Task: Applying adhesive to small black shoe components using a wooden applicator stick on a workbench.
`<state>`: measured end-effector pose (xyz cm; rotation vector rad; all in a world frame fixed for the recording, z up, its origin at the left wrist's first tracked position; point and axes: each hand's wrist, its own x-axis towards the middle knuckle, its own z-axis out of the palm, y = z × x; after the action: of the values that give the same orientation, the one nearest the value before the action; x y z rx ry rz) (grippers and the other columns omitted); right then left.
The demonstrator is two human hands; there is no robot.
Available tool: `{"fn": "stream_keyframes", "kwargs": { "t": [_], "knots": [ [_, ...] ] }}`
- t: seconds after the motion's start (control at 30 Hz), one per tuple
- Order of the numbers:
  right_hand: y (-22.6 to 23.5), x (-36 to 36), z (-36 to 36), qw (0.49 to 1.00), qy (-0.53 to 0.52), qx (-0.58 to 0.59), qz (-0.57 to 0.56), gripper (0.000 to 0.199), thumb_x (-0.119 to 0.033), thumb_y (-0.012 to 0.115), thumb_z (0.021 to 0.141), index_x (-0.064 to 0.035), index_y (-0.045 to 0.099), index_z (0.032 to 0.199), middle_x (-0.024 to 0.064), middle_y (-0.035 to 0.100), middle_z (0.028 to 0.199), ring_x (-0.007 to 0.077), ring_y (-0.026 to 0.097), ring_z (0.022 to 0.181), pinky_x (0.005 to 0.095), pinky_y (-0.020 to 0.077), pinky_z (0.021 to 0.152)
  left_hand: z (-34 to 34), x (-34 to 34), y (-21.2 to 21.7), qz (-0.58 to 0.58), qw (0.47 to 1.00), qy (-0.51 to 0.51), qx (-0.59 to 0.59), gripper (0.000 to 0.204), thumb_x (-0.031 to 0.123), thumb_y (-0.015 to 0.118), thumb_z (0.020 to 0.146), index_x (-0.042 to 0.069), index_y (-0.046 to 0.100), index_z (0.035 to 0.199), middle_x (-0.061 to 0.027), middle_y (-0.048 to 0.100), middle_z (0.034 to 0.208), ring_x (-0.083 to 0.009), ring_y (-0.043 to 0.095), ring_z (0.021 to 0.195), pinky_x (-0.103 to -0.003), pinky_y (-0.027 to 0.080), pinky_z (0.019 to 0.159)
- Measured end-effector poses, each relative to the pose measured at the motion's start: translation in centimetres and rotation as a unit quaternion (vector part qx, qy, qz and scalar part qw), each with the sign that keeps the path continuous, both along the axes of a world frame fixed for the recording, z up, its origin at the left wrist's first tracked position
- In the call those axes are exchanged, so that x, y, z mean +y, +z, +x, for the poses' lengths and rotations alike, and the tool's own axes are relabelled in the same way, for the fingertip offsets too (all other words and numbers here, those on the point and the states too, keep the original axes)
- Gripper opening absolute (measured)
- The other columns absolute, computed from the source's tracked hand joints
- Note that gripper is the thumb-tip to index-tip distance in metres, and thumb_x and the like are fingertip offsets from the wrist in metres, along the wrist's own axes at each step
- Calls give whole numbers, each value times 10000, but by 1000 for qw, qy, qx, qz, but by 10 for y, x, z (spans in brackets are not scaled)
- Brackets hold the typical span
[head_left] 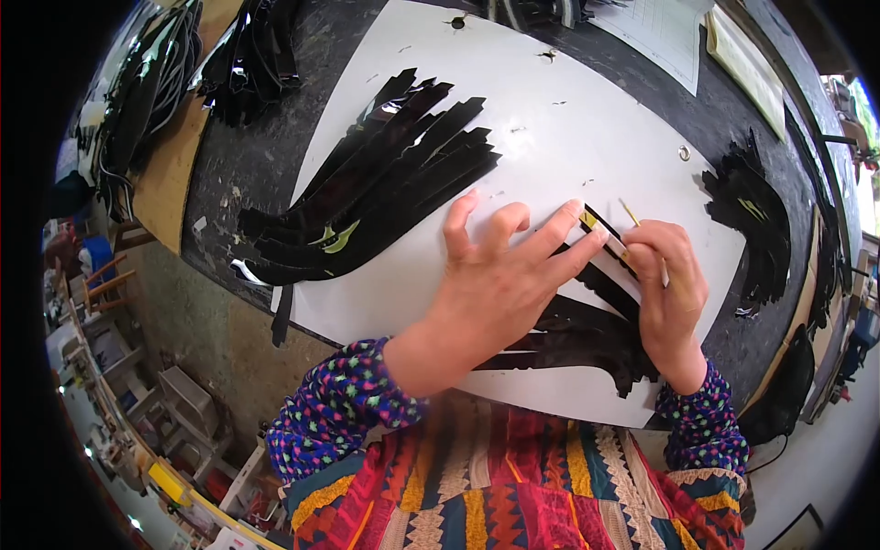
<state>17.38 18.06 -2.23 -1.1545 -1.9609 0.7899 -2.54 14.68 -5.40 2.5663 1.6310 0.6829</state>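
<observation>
My left hand [495, 284] lies over the white board with its fingers spread. Its index finger and thumb tips rest at the end of a narrow black strip [616, 240] that carries a small yellow patch [588, 219]. Between the closed fingers of my right hand [671, 284] is a thin pale stick [629, 212], its tip pointing up beside the strip. Under and below my hands lie more flat black strips [596, 335] with notched edges, partly covered by my left hand. To the left, a fanned pile of black strips [394, 183] has a yellow-green mark on it.
The white board [541, 119] lies on a dark, scuffed table [247, 174]. Another black strip bundle [752, 215] sits at the right, and further bundles [252, 60] at the far left. Papers [651, 37] and a notebook [747, 69] are at the back right.
</observation>
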Motion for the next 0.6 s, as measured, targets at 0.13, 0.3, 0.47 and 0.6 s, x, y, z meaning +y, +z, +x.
{"fn": "stream_keyframes", "kwargs": {
  "t": [0.13, 0.3, 0.47, 0.6],
  "knots": [
    [-7, -5, 0, 973, -5, -163, 165, 335, 134, 714, 779, 15, 630, 1081, 141, 654, 973, 305, 621, 849, 370, 520, 718, -2, -1, 1, -4, 1000, -1, 6, 492, 145, 655, 869, 320, 645, 1328, 101, 537, 1372, -162, 436, 1045, -452, 217, 1058],
    [-9, -7, 0, 964, -9, -174, 201, 306, 115, 707, 798, 8, 626, 1073, 133, 652, 974, 300, 622, 847, 377, 519, 731, -6, -3, 8, -9, 1000, -5, -6, 484, 109, 637, 872, 259, 646, 1333, 66, 528, 1405, -155, 465, 1066, -447, 221, 1054],
    [-13, -6, 1, 965, -31, -159, 204, 265, 121, 692, 812, 23, 616, 1047, 144, 642, 967, 300, 631, 848, 364, 525, 734, -21, -14, 14, -41, 998, -19, -32, 489, 56, 614, 863, 187, 641, 1334, 38, 535, 1382, -151, 487, 1115, -455, 222, 1063],
    [-11, -7, 3, 977, -53, -113, 172, 230, 124, 666, 851, 29, 609, 1053, 144, 641, 952, 279, 641, 862, 341, 527, 721, -29, -26, 9, -23, 1000, -21, -1, 512, 17, 598, 840, 164, 640, 1329, 26, 548, 1334, -157, 491, 1125, -478, 217, 1079]
  ]
}}
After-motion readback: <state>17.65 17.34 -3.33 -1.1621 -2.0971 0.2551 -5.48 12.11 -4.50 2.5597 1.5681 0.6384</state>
